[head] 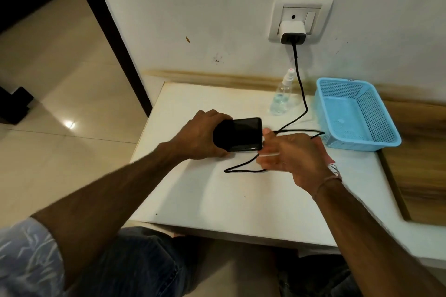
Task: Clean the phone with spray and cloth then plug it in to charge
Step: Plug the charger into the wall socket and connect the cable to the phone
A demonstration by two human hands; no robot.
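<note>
at the far left lies a glossy tiled floor (60,79), and a dark door frame (115,31) runs down to the corner of the white table (217,200). the left hand (202,136) reaches over the table's left part and grips the black phone (243,134), fingers curled round its left end. the phone is held lengthwise just above the tabletop with its dark screen up. the right hand (292,154) is at the phone's right end, thumb up by its edge. it is blurred, so i cannot tell whether its fingers pinch the black charging cable (300,84) or only touch it. the cable loops on the table under that hand, then climbs the wall to the white charger (292,31) seated in the wall socket (300,19). a clear spray bottle (282,96) stands upright near the wall, just beside the cable. a bit of pink cloth (327,157) shows behind the right hand. a thread band (328,179) circles the right wrist. right of the cable sits a blue perforated basket (357,116) at the table's back corner, and beyond it a wooden surface (422,152).
</note>
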